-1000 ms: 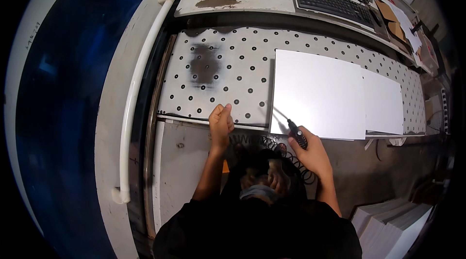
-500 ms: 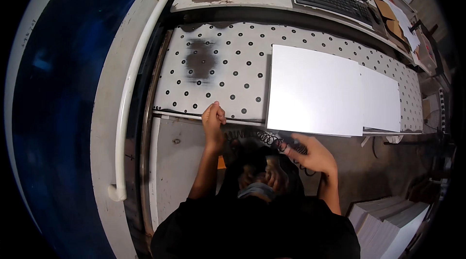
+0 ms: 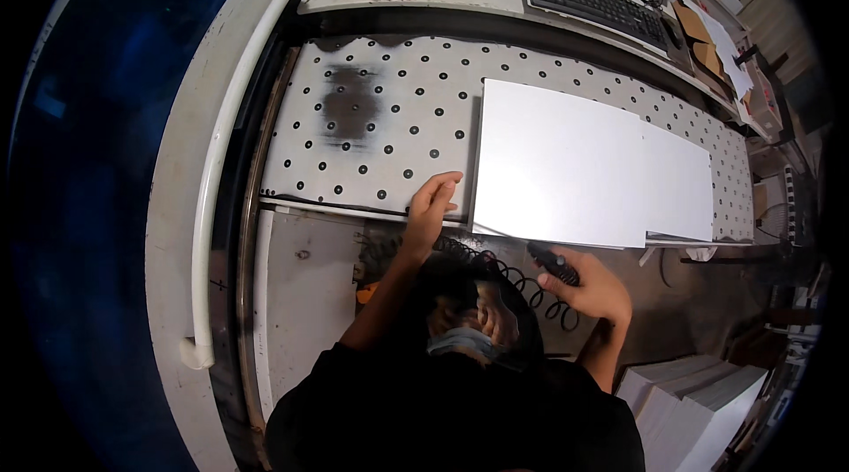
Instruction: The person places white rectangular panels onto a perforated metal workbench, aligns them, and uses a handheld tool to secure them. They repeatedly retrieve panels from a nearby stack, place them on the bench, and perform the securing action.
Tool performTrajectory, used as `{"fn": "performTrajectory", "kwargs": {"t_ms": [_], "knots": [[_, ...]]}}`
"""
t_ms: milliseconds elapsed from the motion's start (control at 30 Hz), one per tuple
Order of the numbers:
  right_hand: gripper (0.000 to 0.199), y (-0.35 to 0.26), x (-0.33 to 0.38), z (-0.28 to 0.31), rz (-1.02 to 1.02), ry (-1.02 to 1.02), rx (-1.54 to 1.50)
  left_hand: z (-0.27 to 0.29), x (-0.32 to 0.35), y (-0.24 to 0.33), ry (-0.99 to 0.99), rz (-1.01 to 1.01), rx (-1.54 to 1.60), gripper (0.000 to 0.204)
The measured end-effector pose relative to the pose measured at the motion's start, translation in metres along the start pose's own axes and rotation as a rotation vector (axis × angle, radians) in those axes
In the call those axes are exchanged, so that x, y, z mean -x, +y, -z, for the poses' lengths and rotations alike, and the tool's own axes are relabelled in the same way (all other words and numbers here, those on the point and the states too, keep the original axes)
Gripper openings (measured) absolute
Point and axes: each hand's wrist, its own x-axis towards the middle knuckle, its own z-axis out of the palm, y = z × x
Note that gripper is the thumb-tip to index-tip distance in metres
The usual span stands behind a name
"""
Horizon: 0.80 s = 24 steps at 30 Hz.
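**Operator:** What do you record for my hands?

**Inspector:** Your right hand (image 3: 598, 286) is closed around a black-handled hand tool (image 3: 555, 265), in front of the larger white sheet (image 3: 557, 162). Your left hand (image 3: 431, 208) is partly open, its fingers loosely bent, with nothing visible in it. Its fingertips are just beside that sheet's left edge; whether they touch, I cannot tell.

**Operator:** And the condition of the tool?

**Inspector:** The handle is dark and chunky, partly covered by your fingers. A thin shaft appears to run leftward from it along the sheet's front edge; contact is unclear. A black coiled hose (image 3: 533, 293) hangs just below; I cannot confirm that it joins the tool.

**Operator:** The sheets?

**Inspector:** Both lie flat on the pale table (image 3: 292, 149) dotted with black round fittings. The larger is plain, bright white and straight-edged, a dark shadow down its left side. Its front edge reaches the table's front edge. The smaller white sheet (image 3: 679, 184) adjoins its right side, equally plain. Left of them, you have a dark smudge (image 3: 354, 105) on the table surface.
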Motion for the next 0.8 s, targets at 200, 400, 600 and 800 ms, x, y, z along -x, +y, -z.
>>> {"fn": "performTrajectory", "kwargs": {"t_ms": [200, 400, 600, 800], "knots": [[0.031, 0.031, 0.006, -0.001, -0.048, 0.111, -0.075, 0.021, -0.007, 0.002, 0.061, -0.072, -0.049, 0.032], [0.035, 0.113, 0.038, 0.049, -0.364, 0.943, -0.124, 0.025, -0.005, -0.004, -0.005, -0.042, -0.084, 0.03], [0.029, 0.116, 0.063, 0.076, -0.346, 0.863, -0.229, 0.022, -0.002, -0.018, -0.05, -0.034, -0.067, 0.026], [0.029, 0.021, 0.01, 0.027, -0.206, 0.068, -0.236, 0.033, -0.003, 0.0, -0.001, -0.058, -0.096, 0.024]]}}
